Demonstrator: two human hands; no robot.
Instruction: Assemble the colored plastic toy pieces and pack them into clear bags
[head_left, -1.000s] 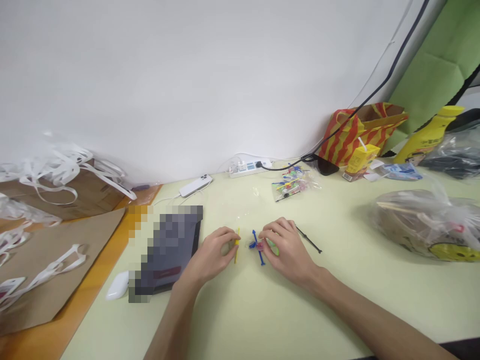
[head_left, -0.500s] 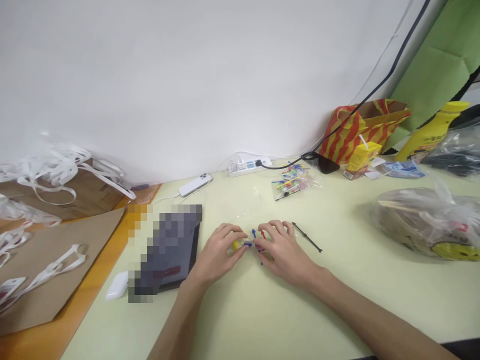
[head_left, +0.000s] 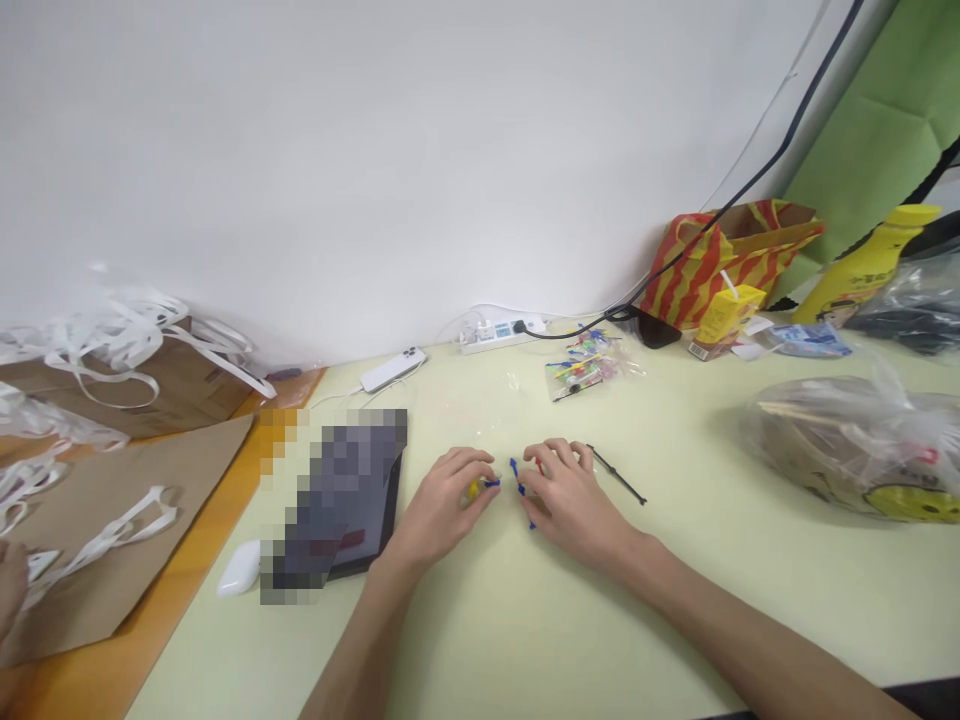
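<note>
— Fingers [head_left: 480, 478] of my left hand [head_left: 442, 505] pinched a yellow piece [head_left: 474, 490], its blue tip [head_left: 491, 483] pointing right.

— And the other?

— My right hand [head_left: 570, 495] gripped a blue stick [head_left: 523, 490] just beside it on the desk [head_left: 525, 620], long axis slanting toward me. Both hands sat equally near; my fingers hid the red bit [head_left: 538, 467].

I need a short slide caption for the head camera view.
Left hand and right hand pinch small coloured plastic pieces on a pale table.
</note>
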